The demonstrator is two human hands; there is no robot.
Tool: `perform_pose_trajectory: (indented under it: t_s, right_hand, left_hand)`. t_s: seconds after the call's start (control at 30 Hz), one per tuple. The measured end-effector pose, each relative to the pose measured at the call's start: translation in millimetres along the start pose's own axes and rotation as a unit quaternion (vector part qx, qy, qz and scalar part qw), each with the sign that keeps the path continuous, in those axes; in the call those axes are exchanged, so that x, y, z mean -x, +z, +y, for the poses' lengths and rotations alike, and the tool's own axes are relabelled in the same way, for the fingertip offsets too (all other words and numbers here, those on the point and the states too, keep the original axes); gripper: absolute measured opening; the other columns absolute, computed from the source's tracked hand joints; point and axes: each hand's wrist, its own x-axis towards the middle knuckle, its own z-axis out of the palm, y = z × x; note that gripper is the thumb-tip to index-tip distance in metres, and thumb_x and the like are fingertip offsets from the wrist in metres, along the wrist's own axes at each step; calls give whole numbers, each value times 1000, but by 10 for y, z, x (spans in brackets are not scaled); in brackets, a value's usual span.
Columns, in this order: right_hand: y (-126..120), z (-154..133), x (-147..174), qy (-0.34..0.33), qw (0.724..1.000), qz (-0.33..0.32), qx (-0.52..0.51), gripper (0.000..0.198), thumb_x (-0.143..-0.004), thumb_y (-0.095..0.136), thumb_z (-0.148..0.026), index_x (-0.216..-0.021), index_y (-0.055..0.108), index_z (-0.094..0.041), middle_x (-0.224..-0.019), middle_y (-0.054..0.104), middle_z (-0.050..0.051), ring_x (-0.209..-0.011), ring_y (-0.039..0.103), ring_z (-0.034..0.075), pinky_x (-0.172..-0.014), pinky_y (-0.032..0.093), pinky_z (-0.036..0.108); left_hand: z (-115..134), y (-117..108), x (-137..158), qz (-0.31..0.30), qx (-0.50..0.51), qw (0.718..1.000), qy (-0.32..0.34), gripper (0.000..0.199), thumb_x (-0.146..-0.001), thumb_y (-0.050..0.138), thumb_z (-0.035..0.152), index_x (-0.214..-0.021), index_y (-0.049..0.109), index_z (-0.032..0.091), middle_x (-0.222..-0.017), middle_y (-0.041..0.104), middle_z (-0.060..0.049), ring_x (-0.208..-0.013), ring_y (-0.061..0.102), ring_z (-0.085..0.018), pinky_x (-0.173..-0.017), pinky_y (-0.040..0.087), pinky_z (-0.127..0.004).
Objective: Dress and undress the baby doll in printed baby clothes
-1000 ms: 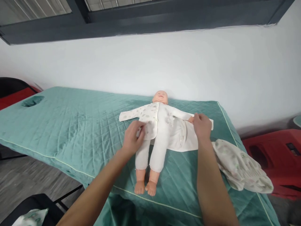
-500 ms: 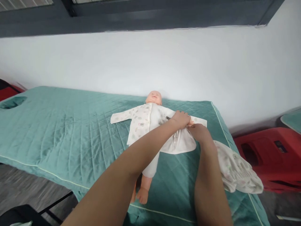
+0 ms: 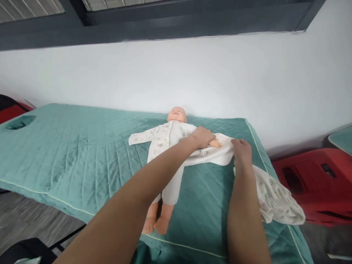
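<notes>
A baby doll (image 3: 173, 179) in white clothes lies on its back, head toward the wall. A white printed baby jacket (image 3: 161, 141) covers one side of its chest, with one sleeve stretched out to the left. My left hand (image 3: 203, 137) is closed around the doll's arm, whose small hand (image 3: 216, 143) pokes out past my fingers. The jacket's other half lies spread to the right under that arm. At its right end my right hand (image 3: 242, 149) pinches the cloth. The doll's bare feet (image 3: 155, 223) point toward me.
The doll lies on a green quilted massage bed (image 3: 82, 146) against a white wall (image 3: 165, 77). Printed baby pants (image 3: 277, 198) lie at the bed's right edge. Red plastic stools (image 3: 316, 183) stand beyond it. A face hole (image 3: 20, 122) is at the far left.
My right hand has moved right and slightly up, drawing the jacket's cloth out from the doll's arm. My left hand has shifted slightly left, and the doll's hand shows more.
</notes>
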Motion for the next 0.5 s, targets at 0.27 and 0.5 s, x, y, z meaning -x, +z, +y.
perform_pose_trajectory:
  t_s: [0.27,0.5]
  right_hand:
    - [-7,-411,315,-4,891,-11,-455,34,-63,66,-22,-59,32,-22,-52,31,-10,-47,33,7,-42,29,19]
    - [330,-733,793,24,844,-159,-512,34,-70,73,-27,-64,40,-22,-55,43,-10,-47,43,5,-45,36,17]
  left_hand:
    - [43,107,-51,15,0,999,-33,19,-86,60,22,-100,74,21,-110,74,-12,-101,69,-30,-87,42,-42]
    - [81,143,-17,8,37,997,-64,13,-78,66,17,-88,75,16,-103,74,-15,-105,65,-32,-99,41,-46]
